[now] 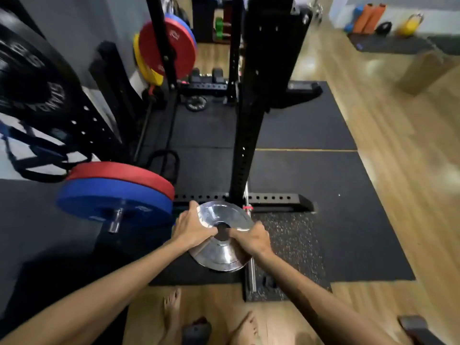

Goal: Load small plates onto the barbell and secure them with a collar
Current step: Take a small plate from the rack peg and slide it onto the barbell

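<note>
A black rack upright [242, 135] is standing just beyond the hands, its holed base rail [268, 198] running across the dark rubber mat [311, 170]; to the left a blue plate [112, 202] and a red plate [122, 174] are sitting side by side on a steel storage peg [115, 220]; more red and yellow plates [164, 49] are hanging farther back on the rack; bare feet [171, 310] are showing on the wood floor below. The silver plate [221, 236] is hanging tilted in the air above the barbell sleeve [252, 272], which is lying on the speckled mat; the left hand [193, 226] is gripping the plate's upper left rim, fingers curled over the edge; the right hand [251, 239] is holding its right side, thumb reaching toward the centre hole.
</note>
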